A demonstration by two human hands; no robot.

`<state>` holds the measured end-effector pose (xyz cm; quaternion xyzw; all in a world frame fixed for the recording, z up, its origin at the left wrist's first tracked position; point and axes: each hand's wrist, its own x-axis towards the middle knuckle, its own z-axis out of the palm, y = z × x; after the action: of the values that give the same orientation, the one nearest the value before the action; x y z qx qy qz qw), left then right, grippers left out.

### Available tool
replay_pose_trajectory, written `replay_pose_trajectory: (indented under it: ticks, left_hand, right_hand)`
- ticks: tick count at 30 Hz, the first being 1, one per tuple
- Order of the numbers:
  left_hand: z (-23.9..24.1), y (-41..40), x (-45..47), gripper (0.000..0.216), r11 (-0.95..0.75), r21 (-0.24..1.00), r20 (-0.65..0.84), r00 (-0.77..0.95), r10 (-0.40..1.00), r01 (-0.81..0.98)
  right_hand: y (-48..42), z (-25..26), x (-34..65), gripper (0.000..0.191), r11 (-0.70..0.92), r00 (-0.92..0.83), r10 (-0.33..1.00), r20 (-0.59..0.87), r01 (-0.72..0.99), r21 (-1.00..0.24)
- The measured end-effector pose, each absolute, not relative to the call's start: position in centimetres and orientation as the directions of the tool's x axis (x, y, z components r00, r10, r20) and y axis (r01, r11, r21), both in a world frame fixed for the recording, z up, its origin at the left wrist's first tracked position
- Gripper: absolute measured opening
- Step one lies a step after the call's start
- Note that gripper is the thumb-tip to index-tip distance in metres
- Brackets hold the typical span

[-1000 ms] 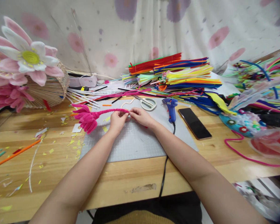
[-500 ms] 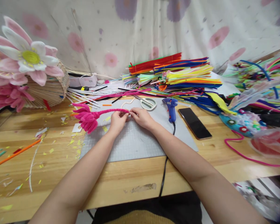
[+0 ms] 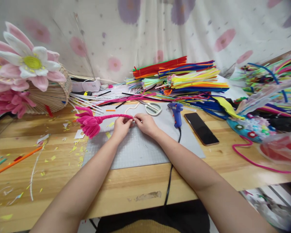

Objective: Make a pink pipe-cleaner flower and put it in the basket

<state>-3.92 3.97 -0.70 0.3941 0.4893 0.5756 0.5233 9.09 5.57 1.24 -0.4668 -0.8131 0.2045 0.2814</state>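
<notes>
A magenta pipe-cleaner flower (image 3: 89,124) with a wrapped pink stem (image 3: 113,116) lies across the left part of a grey cutting mat (image 3: 140,147). My left hand (image 3: 121,127) pinches the right end of that stem. My right hand (image 3: 145,124) is closed too, its fingertips meeting the left hand's at the stem's end, where a thin pink strand seems to be held. Both forearms reach in from the bottom edge.
White-handled scissors (image 3: 151,107), a blue glue gun (image 3: 176,114) with a black cord and a dark phone (image 3: 201,128) lie beyond my hands. Stacks of coloured pipe cleaners (image 3: 181,76) fill the back. Big pink-and-white flowers in a basket (image 3: 26,77) stand left; scraps litter the wooden table (image 3: 50,168).
Almost nothing has changed: both hands stay pinched at the stem's end, with only small finger shifts, and the view has tilted slightly.
</notes>
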Motion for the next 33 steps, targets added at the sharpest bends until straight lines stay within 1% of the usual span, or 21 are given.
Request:
replay_pose_trajectory:
  ticks: [12,19,28,33]
  left_hand:
    - [-0.73,3.84,-3.81,0.025,0.020,0.983,-0.052,-0.172,0.984,-0.181]
    - [-0.03,3.27,-4.15,0.027,0.015,0.973,-0.037,-0.093,0.995,-0.232]
    - [-0.10,3.28,-4.18,0.026,0.011,0.973,-0.035,-0.099,0.994,-0.228]
    - [-0.12,3.25,-4.24,0.033,-0.005,0.974,-0.016,-0.094,0.995,-0.226]
  right_hand:
    - [5.45,1.16,8.88,0.020,0.452,-0.385,0.890,0.245,0.670,-0.589]
    - [5.44,1.28,8.87,0.020,0.442,-0.366,0.896,0.252,0.682,-0.582]
    - [5.40,1.19,8.81,0.020,0.434,-0.358,0.900,0.249,0.678,-0.593]
    - [5.59,0.89,8.89,0.021,0.465,-0.370,0.884,0.284,0.658,-0.591]
